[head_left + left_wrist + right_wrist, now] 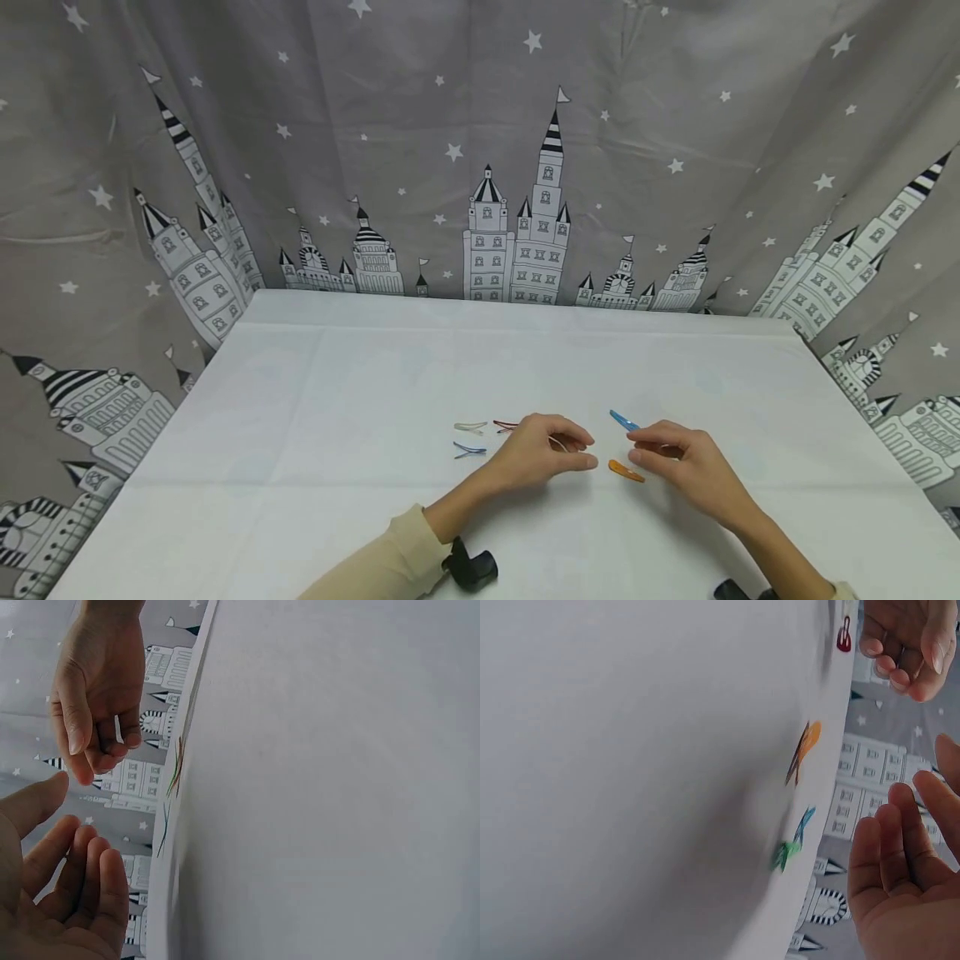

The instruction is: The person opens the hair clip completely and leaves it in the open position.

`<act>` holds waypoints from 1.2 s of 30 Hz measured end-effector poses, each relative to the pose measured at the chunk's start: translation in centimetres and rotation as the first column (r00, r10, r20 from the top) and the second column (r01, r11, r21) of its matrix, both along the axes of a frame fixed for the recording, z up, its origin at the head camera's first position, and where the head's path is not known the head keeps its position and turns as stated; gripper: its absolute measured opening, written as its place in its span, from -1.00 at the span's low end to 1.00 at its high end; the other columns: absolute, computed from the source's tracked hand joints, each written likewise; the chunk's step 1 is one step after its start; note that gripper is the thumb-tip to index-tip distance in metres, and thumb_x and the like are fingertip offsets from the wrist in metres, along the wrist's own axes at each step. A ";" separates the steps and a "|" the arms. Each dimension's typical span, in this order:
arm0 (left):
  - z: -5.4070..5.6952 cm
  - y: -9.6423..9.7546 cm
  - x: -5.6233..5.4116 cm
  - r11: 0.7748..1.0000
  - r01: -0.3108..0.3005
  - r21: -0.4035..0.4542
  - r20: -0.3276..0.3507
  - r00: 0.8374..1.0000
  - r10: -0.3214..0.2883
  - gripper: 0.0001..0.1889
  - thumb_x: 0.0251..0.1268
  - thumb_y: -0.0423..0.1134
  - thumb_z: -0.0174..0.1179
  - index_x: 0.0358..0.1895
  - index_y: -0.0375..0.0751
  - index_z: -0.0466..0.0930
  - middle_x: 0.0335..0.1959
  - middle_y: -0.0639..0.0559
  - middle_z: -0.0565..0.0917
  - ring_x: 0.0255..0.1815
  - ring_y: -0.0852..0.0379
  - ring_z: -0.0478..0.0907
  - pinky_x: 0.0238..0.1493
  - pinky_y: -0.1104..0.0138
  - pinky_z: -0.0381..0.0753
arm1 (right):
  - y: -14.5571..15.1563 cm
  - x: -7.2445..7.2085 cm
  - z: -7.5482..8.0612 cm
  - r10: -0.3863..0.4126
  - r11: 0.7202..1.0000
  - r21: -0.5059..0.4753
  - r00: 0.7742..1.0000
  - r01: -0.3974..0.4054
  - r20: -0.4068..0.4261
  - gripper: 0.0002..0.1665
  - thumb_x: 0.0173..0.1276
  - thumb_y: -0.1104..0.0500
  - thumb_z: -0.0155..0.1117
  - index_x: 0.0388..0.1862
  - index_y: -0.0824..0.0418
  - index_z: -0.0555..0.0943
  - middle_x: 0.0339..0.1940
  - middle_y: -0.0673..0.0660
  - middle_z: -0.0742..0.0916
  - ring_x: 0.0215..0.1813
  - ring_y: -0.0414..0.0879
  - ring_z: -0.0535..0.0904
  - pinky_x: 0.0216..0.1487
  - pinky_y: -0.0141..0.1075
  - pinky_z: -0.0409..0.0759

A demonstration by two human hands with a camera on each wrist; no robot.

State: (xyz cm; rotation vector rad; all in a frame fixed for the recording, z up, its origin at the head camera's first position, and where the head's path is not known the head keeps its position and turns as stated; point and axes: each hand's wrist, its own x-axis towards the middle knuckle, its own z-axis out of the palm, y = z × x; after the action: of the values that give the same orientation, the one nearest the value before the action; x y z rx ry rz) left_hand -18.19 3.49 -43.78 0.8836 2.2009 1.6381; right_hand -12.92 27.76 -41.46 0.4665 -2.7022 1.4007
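Two empty hands, the left hand (531, 454) and the right hand (692, 467), hover over a white table (360, 400), fingers loosely curved, each thumb slightly apart from the fingertips. The left partly covers a red clip (503, 425); to its left lie a pale clip (468, 427), farther, and a dark-blue clip (469, 451), nearer. By the right hand, an orange clip (626, 472) lies near and a bright blue clip (621, 418) far. The right wrist view shows a green clip (784, 855) beside the bright blue one.
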 end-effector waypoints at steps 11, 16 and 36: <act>-0.8 3.3 -0.6 0.996 -0.015 -0.091 -0.001 1.000 0.015 -0.77 0.16 -0.23 0.43 -0.17 -0.28 0.75 -0.45 0.27 0.63 -0.44 0.41 0.51 -0.34 0.49 0.51 | 1.7 0.6 -0.8 -0.040 0.999 -0.006 0.994 0.041 0.106 -0.72 0.32 0.19 0.39 -0.04 0.29 0.71 -0.23 0.04 0.72 -0.30 -0.15 0.60 -0.26 -0.32 0.58; -0.9 4.2 -0.9 0.987 -0.035 -0.154 0.002 0.999 0.036 -0.80 0.14 -0.22 0.44 -0.21 -0.23 0.75 -0.48 0.29 0.63 -0.45 0.42 0.50 -0.35 0.49 0.48 | 1.9 0.5 -1.2 -0.089 0.996 0.007 0.984 0.089 0.157 -0.72 0.31 0.18 0.39 -0.07 0.32 0.70 -0.32 0.04 0.73 -0.43 -0.11 0.60 -0.40 -0.31 0.52; -1.4 5.6 0.4 0.923 -0.151 -0.353 -0.224 0.972 0.073 -0.85 0.07 -0.24 0.48 -0.26 -0.08 0.78 -0.47 0.33 0.58 -0.44 0.49 0.40 -0.34 0.57 0.35 | 1.8 0.3 -2.4 -0.034 0.999 0.001 0.966 0.035 0.257 -0.69 0.32 0.21 0.38 -0.06 0.43 0.67 -0.43 0.09 0.69 -0.51 -0.20 0.50 -0.53 -0.32 0.52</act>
State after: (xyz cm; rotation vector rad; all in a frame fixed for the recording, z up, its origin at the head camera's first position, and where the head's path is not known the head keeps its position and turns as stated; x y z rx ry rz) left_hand -17.81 9.10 -45.22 0.8629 2.6292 1.1530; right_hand -12.61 29.61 -43.87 0.2496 -2.8890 1.5560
